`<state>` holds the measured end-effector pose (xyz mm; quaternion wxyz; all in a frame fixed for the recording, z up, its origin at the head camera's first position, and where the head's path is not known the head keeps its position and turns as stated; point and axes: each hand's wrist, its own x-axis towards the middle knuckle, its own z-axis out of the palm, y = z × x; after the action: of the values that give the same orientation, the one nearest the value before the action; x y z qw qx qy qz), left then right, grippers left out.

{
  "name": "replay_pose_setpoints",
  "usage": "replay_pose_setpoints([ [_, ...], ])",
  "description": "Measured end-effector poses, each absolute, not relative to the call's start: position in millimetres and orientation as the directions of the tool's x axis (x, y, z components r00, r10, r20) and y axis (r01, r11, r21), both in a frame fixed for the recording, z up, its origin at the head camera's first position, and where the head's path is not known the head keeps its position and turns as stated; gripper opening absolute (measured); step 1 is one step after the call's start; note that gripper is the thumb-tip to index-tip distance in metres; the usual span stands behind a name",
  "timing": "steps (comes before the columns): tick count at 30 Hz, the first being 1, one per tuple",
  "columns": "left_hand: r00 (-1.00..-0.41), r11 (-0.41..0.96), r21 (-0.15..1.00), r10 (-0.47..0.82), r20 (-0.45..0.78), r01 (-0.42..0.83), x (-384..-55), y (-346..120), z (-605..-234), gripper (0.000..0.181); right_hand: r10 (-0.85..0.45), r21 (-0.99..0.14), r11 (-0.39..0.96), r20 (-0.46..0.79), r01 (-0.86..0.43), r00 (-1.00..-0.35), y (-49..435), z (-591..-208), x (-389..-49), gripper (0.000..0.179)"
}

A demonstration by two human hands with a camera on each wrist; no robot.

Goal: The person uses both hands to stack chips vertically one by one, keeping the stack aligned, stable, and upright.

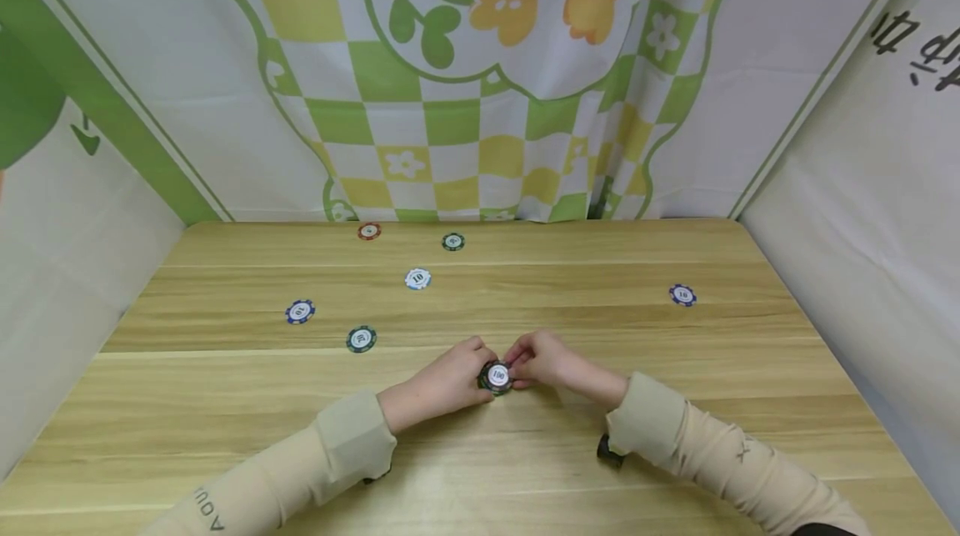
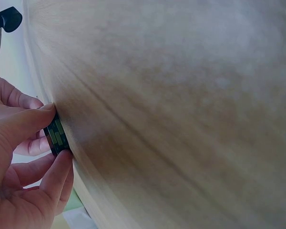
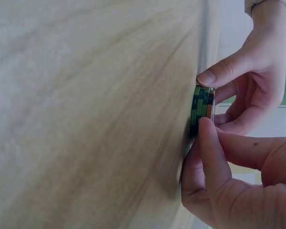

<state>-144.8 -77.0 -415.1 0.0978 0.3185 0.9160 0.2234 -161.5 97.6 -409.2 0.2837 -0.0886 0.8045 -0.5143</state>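
Note:
A short stack of poker chips (image 1: 498, 375) stands on the table, its top chip dark-rimmed and marked 100. Green-and-black edges of the stack (image 2: 57, 134) show in the left wrist view, and an orange-marked edge tops the stack (image 3: 203, 106) in the right wrist view. My left hand (image 1: 453, 378) grips the stack from the left, thumb on the near side and fingers on the far side. From the right, my right hand (image 1: 553, 363) pinches the stack's edge with thumb and fingertips. Part of the rim is hidden behind the fingers.
Single chips lie flat on the wooden table (image 1: 675, 453): red (image 1: 369, 231), green (image 1: 453, 242), light blue (image 1: 417, 278), blue (image 1: 300, 312) and dark green (image 1: 362, 338) toward the left, another blue chip (image 1: 683, 295) at right. A patterned curtain (image 1: 450, 119) hangs behind.

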Motion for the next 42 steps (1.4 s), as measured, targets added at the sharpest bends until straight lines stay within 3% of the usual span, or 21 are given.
replay_pose_setpoints([
  [22,-0.775,0.684,0.481,0.632,-0.016,0.548,-144,-78,-415,0.033,-0.467,-0.870,0.490,-0.308,0.047,-0.829,98,-410,-162,0.014],
  [28,-0.775,0.687,0.479,0.631,-0.022,0.546,-144,-78,-415,0.034,-0.531,-0.788,0.582,-0.180,-0.201,-0.828,106,-403,-164,0.014],
  [34,-0.780,0.697,0.474,0.625,-0.033,0.539,-144,-77,-415,0.037,-0.655,-0.587,0.613,-0.004,-0.529,-0.756,118,-399,-167,0.018],
  [42,-0.776,0.693,0.467,0.630,-0.023,0.549,-145,-77,-416,0.038,-0.744,-0.393,0.593,0.066,-0.702,-0.665,138,-402,-170,0.020],
])
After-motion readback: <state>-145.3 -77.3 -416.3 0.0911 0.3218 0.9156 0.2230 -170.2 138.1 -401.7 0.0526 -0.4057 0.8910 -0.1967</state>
